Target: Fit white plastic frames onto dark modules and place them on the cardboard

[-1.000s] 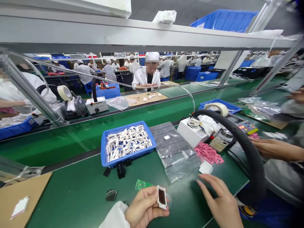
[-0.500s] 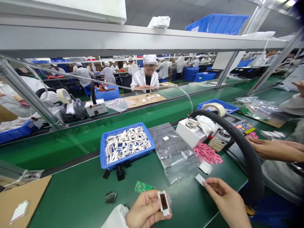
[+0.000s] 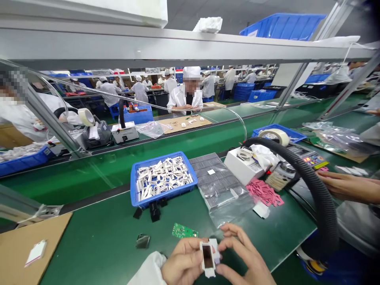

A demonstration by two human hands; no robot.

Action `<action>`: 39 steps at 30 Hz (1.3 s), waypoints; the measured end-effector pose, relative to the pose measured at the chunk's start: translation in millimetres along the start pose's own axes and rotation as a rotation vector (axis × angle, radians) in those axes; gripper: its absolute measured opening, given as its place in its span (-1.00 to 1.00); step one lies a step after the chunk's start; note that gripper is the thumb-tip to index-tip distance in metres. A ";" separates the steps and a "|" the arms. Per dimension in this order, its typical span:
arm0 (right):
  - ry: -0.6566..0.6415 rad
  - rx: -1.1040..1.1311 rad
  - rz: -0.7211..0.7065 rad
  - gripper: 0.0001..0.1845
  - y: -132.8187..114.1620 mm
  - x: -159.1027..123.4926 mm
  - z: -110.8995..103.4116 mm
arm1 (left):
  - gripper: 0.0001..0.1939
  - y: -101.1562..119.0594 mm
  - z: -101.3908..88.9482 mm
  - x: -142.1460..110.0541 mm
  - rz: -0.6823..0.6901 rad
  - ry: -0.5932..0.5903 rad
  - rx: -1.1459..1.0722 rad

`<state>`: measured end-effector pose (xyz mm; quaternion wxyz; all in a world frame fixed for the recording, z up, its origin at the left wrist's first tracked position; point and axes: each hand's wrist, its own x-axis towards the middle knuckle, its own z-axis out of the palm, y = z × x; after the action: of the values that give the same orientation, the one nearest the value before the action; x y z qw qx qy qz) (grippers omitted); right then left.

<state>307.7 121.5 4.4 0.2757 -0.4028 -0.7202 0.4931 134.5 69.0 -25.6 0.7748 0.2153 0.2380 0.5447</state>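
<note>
My left hand (image 3: 185,261) grips a small white plastic frame (image 3: 208,273) with a dark rectangular window (image 3: 208,255), its thumb on the near side. Against the frame's right side lies a small white card (image 3: 215,250), partly behind it. My right hand (image 3: 242,257) curls round that card from the right, thumb below and fingers above; its exact contact is hard to see. Just beyond the left hand is a green circuit board (image 3: 184,230). A dark glassy square piece (image 3: 143,241) lies to the left on the green bench (image 3: 97,249).
A blue bin (image 3: 194,180) of white frames stands ahead, beside a bagged grey sheet stack (image 3: 218,178). Pink strips (image 3: 264,192) and white cards (image 3: 261,210) lie right, near a thick black hose (image 3: 322,198). A co-worker's hands (image 3: 347,186) are far right. A shelf (image 3: 178,47) spans overhead.
My right hand has moved left with the white card, from near the loose white cards to the frame in my left hand. The view has shifted slightly.
</note>
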 end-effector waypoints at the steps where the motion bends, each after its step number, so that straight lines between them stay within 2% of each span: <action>1: -0.038 -0.077 -0.030 -0.85 -4.3 0.8 -2.4 | -0.60 0.2 0.6 -0.4 -0.023 0.000 -0.006; 5: -0.250 -0.148 -0.071 -0.81 -13.8 5.7 -7.3 | -0.57 0.1 9.0 -3.1 -0.087 0.011 0.003; 9: -0.334 -0.139 -0.097 -0.76 -11.1 7.4 -11.2 | -0.57 2.3 18.6 -6.9 -0.109 0.032 -0.017; 18: -0.295 -0.096 -0.137 -0.83 -5.6 5.6 -11.6 | -0.61 2.6 16.8 -7.2 -0.091 0.026 -0.060; 25: -0.290 -0.035 -0.045 -0.72 -4.4 1.4 -4.7 | -0.64 1.0 15.3 -8.5 -0.048 0.020 -0.039; 30: -0.300 -0.044 -0.064 -0.79 -1.5 3.0 -5.0 | -0.69 -0.5 11.9 -8.5 -0.066 0.047 -0.050; 34: -0.278 -0.065 -0.110 -0.84 -4.1 3.1 -5.9 | -0.62 0.0 11.3 -7.6 -0.096 0.017 -0.027; 37: -0.215 -0.072 -0.189 -0.88 -2.6 1.8 -7.2 | -0.64 2.2 10.5 -8.1 -0.081 0.025 -0.037; 39: -0.081 -0.099 -0.231 -0.87 4.6 0.9 -8.9 | -0.64 5.3 8.8 -9.4 -0.082 0.030 -0.027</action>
<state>315.7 127.5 3.3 0.2809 -0.3099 -0.7958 0.4378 133.1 61.1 -14.2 0.7957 0.1865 0.2509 0.5187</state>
